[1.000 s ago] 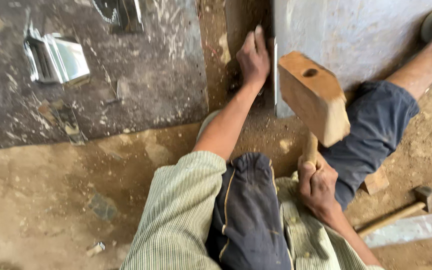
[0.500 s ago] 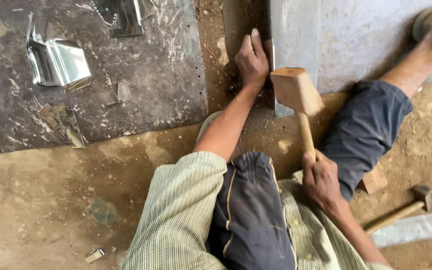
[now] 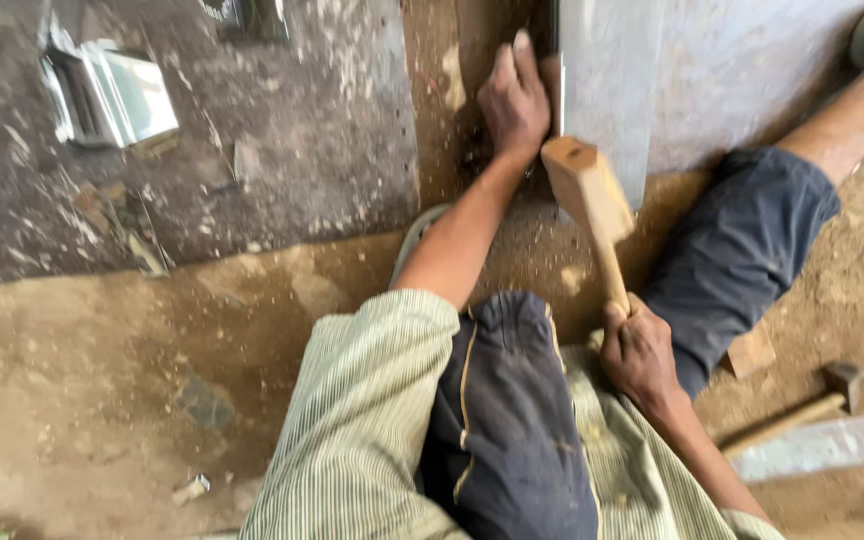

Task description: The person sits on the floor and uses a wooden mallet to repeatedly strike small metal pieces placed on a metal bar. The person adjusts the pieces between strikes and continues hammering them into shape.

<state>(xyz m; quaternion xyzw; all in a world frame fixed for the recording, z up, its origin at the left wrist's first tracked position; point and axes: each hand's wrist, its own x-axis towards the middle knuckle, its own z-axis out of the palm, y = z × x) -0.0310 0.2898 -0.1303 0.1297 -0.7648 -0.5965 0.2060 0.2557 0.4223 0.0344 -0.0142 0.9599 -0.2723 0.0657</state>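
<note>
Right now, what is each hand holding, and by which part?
Right hand: wooden mallet, gripped at the handle's lower end. Left hand: presses the metal sheet edge.

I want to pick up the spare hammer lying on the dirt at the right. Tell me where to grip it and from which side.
Grip the small hammer on its wooden handle, near the lower-left end, away from the metal head. It lies flat and slanted, head up-right, beside a pale metal strip. I'd come from above and the person's right: the right hand, now holding the wooden mallet, is nearest. The left hand is pressing the metal sheet.

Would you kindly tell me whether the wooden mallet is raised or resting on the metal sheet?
Raised, it seems: the right hand grips the wooden mallet by its handle, head up and tilted beside the metal sheet; actual contact cannot be told.
</note>
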